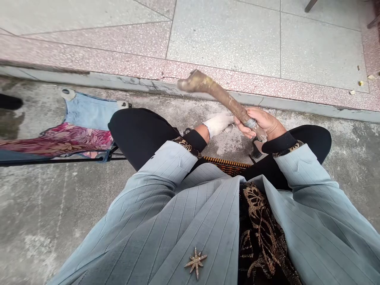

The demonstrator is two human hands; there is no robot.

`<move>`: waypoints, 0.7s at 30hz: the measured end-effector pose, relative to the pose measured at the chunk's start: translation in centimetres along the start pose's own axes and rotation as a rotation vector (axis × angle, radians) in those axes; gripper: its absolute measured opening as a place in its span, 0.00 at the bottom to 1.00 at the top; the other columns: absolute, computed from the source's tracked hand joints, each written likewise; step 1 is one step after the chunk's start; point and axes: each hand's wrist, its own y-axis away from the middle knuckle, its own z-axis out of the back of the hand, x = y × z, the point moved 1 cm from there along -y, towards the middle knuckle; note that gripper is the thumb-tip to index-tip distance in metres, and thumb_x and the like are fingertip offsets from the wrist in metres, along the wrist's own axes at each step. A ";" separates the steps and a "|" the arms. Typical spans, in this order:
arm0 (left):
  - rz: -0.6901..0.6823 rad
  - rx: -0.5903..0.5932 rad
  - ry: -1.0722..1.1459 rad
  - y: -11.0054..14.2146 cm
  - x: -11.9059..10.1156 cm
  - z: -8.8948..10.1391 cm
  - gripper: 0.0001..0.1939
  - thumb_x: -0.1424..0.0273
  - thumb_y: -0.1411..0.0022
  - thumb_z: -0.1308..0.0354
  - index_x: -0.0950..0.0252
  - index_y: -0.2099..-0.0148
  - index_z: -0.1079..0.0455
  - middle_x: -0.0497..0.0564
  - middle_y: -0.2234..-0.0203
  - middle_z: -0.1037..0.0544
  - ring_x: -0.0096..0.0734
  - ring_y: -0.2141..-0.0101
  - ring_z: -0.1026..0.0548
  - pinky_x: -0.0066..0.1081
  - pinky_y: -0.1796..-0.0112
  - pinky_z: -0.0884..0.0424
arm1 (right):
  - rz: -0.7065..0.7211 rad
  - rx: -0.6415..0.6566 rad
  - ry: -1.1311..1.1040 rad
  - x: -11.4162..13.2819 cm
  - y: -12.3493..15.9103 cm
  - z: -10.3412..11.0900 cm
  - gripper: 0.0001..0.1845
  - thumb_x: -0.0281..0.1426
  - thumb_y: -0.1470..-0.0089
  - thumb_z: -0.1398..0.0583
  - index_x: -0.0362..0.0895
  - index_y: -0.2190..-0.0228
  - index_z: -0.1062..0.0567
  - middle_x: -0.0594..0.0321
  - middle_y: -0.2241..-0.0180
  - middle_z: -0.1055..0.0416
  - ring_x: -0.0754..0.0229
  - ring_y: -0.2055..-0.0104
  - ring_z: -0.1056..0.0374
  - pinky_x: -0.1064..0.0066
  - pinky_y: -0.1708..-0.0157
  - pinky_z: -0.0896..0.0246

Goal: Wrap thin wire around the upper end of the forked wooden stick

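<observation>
Pale pinstriped jacket (178, 221) lies nearest, beyond it the bare right hand (265, 122) wrapped around the bound lower end of a knobbed wooden stick (224, 97) slanting up-left, while the gloved left hand (219, 123) sits just beside, fingers partly hidden, hold undeterminable

Brown stick (225, 97), pale-blue pinstriped jacket (184, 221), pink floral cloth (78, 136)

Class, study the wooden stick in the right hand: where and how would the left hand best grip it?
Probably mid-length on the wooden stick, the left hand coming from the left: that stretch is slim and uncovered, between the right hand and the bent, knobbly end.
</observation>
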 end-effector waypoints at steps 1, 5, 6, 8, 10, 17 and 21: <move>0.016 -0.049 0.026 -0.6 0.7 0.3 0.13 0.63 0.40 0.39 0.64 0.71 0.38 0.43 0.85 0.38 0.19 0.86 0.45 0.24 0.83 0.51 | -0.024 0.039 0.006 0.1 0.4 -0.2 0.31 0.60 0.49 0.40 0.44 0.65 0.31 0.70 0.84 0.37 0.66 0.87 0.46 0.69 0.82 0.40; 0.194 -0.144 0.102 -2.1 2.4 2.3 0.14 0.63 0.40 0.44 0.63 0.73 0.42 0.45 0.84 0.35 0.17 0.88 0.49 0.23 0.84 0.55 | 0.005 0.133 -0.051 0.7 2.2 0.4 0.34 0.63 0.58 0.38 0.44 0.71 0.30 0.70 0.88 0.41 0.65 0.90 0.48 0.69 0.85 0.43; 0.235 -0.143 0.085 -2.3 2.6 2.8 0.14 0.63 0.40 0.45 0.63 0.74 0.43 0.45 0.84 0.36 0.17 0.88 0.50 0.23 0.84 0.55 | 0.053 0.143 -0.072 0.8 2.7 0.9 0.34 0.65 0.59 0.39 0.45 0.72 0.30 0.71 0.89 0.43 0.66 0.90 0.49 0.70 0.85 0.43; 0.283 -0.120 0.032 -2.2 2.9 3.8 0.15 0.63 0.41 0.46 0.62 0.75 0.46 0.44 0.85 0.38 0.16 0.88 0.54 0.23 0.84 0.56 | 0.108 0.179 -0.069 1.4 3.9 2.2 0.36 0.66 0.61 0.40 0.46 0.72 0.30 0.73 0.89 0.44 0.67 0.90 0.49 0.71 0.84 0.43; 0.280 -0.085 -0.014 -2.0 3.3 4.4 0.16 0.62 0.40 0.45 0.62 0.75 0.47 0.44 0.85 0.40 0.16 0.88 0.55 0.23 0.84 0.56 | 0.110 0.139 0.021 2.2 5.3 3.6 0.38 0.69 0.61 0.42 0.47 0.71 0.30 0.75 0.89 0.46 0.69 0.89 0.50 0.72 0.82 0.43; 0.044 0.096 -0.748 -1.3 4.4 3.3 0.10 0.63 0.43 0.38 0.64 0.68 0.30 0.53 0.71 0.25 0.27 0.75 0.31 0.27 0.72 0.35 | 0.434 -0.470 0.176 9.4 11.2 6.3 0.35 0.70 0.53 0.51 0.57 0.62 0.26 0.72 0.89 0.63 0.59 0.85 0.59 0.62 0.78 0.58; -0.087 0.164 -1.025 -0.5 4.0 2.6 0.05 0.75 0.47 0.40 0.65 0.66 0.25 0.59 0.59 0.22 0.41 0.58 0.25 0.33 0.56 0.32 | 0.354 -0.760 0.328 13.4 13.6 8.0 0.37 0.70 0.55 0.53 0.61 0.59 0.23 0.61 0.89 0.52 0.47 0.73 0.44 0.58 0.69 0.56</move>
